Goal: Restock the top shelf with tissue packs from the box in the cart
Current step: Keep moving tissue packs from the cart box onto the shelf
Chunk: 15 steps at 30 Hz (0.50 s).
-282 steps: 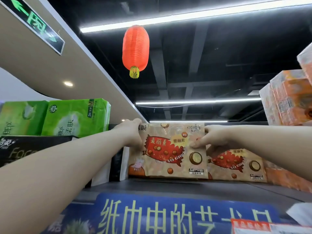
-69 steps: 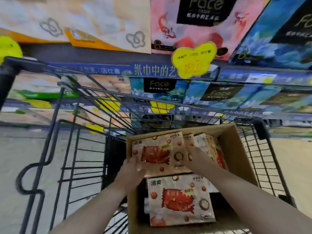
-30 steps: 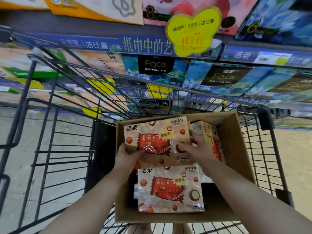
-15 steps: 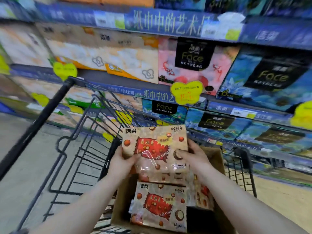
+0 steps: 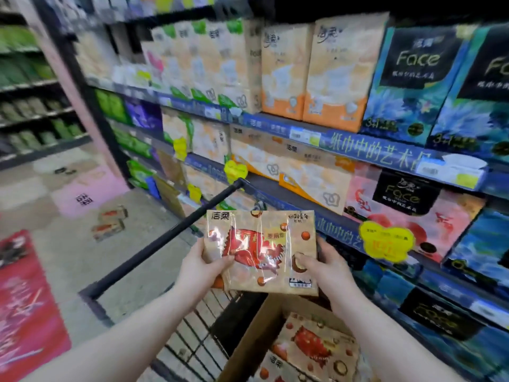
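Observation:
I hold a tan tissue pack (image 5: 261,249) with a red burst print in front of me, above the cart. My left hand (image 5: 202,264) grips its lower left edge and my right hand (image 5: 323,264) grips its lower right edge. Below it, the open cardboard box (image 5: 248,334) sits in the black wire cart (image 5: 165,241), and more of the same packs (image 5: 311,351) lie inside. The top shelf is out of view above the frame.
Shelves of tissue products (image 5: 316,78) fill the right side, with blue price strips (image 5: 377,153) and yellow tags (image 5: 385,241). Two small packs (image 5: 110,221) lie on the floor to the left. A red floor sticker (image 5: 24,312) is at the left edge.
Both hands have lifted the tissue pack up out of the box, and my view has swung up and left along the shelves.

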Motion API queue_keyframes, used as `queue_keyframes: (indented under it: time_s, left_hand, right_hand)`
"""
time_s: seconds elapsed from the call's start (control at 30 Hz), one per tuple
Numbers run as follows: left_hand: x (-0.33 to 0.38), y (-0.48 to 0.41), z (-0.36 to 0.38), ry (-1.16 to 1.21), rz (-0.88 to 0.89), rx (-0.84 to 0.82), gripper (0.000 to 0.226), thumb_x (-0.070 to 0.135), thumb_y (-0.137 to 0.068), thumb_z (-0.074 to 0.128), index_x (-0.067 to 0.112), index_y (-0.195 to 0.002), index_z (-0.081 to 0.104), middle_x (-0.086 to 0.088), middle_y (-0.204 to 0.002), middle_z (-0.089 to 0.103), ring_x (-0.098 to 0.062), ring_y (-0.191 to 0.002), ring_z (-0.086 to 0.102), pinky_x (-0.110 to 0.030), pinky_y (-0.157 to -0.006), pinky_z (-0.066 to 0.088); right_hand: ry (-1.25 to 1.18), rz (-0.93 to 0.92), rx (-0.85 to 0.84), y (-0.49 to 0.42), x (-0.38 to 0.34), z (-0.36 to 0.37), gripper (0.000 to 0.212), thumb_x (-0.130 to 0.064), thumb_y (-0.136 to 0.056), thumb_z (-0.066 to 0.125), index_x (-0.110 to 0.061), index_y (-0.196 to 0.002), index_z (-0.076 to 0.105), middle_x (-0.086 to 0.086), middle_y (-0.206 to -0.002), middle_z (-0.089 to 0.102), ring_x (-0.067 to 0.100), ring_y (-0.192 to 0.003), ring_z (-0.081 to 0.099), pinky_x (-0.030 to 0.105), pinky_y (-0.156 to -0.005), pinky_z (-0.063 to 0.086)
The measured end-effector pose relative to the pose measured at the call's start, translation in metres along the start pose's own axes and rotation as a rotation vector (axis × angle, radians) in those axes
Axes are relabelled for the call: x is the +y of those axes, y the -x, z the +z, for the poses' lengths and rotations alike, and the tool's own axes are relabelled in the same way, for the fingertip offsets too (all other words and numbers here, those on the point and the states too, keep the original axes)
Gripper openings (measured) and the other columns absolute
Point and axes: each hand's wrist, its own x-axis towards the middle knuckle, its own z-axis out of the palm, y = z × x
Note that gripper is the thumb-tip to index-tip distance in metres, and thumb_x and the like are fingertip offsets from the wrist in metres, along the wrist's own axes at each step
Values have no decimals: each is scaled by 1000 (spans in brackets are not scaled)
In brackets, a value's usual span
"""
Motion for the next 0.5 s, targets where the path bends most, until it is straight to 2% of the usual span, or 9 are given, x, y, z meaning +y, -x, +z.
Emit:
queue_keyframes:
  time_s: [0.07, 0.13, 0.17, 0.23, 0.33, 0.4, 0.47, 0.5]
  left_hand:
    - [3, 4, -27, -1, 3, 58, 53, 21, -79, 74, 26, -125, 48, 3, -110, 64, -13, -91, 67, -38, -78, 59]
    - [5, 7, -54, -5, 11, 122, 61, 23, -76, 76, 26, -129, 47, 1, -118, 62, -16, -99, 65, -39, -82, 57]
    - [6, 9, -67, -10, 16, 159, 62, 23, -76, 76, 25, -131, 47, 1, -119, 62, -17, -102, 63, -36, -81, 57]
    - [7, 14, -93, -26, 35, 233, 61, 23, -76, 76, 24, -130, 48, 2, -118, 61, -15, -102, 61, -28, -78, 53]
    - [9, 18, -136, -25, 48, 302, 53, 23, -76, 77, 26, -122, 52, 5, -114, 63, -14, -102, 61, -34, -88, 52]
    - [8, 21, -169, -18, 56, 346, 52, 24, -75, 77, 25, -121, 53, 6, -113, 64, -15, -103, 62, -41, -94, 51]
    - [4, 23, -206, -14, 65, 400, 48, 23, -77, 76, 24, -119, 53, 6, -112, 62, -15, -105, 60, -41, -96, 49]
    - [1, 24, -226, -8, 70, 429, 46, 21, -78, 75, 24, -117, 52, 6, -110, 62, -15, -104, 59, -37, -94, 50]
  right_hand:
    - [8, -41, -65, 1, -11, 22, 54, -18, -87, 66, -32, -136, 48, -7, -117, 65, 7, -94, 64, 20, -62, 49]
    - [49, -97, -103, 2, -20, 46, 52, -20, -88, 65, -32, -136, 49, -9, -114, 66, 10, -98, 64, 28, -75, 54]
    - [71, -124, -121, 3, -26, 58, 50, -21, -88, 64, -31, -135, 51, -10, -112, 66, 11, -100, 63, 31, -82, 54]
    - [90, -171, -161, 4, -38, 82, 45, -19, -88, 64, -31, -130, 54, -13, -106, 67, 12, -100, 63, 31, -87, 52]
    - [117, -224, -258, 5, -59, 121, 37, -18, -86, 66, -39, -115, 57, -15, -99, 67, 13, -100, 64, 34, -89, 51]
    - [117, -261, -323, 7, -74, 154, 33, -17, -86, 67, -43, -102, 57, -18, -96, 66, 10, -98, 63, 29, -83, 52]
    - [104, -296, -382, 11, -86, 192, 33, -14, -86, 66, -44, -94, 56, -19, -94, 65, 3, -90, 62, 17, -69, 48]
    - [103, -305, -405, 13, -90, 214, 32, -14, -86, 66, -43, -96, 56, -17, -95, 65, 2, -87, 61, 14, -64, 46]
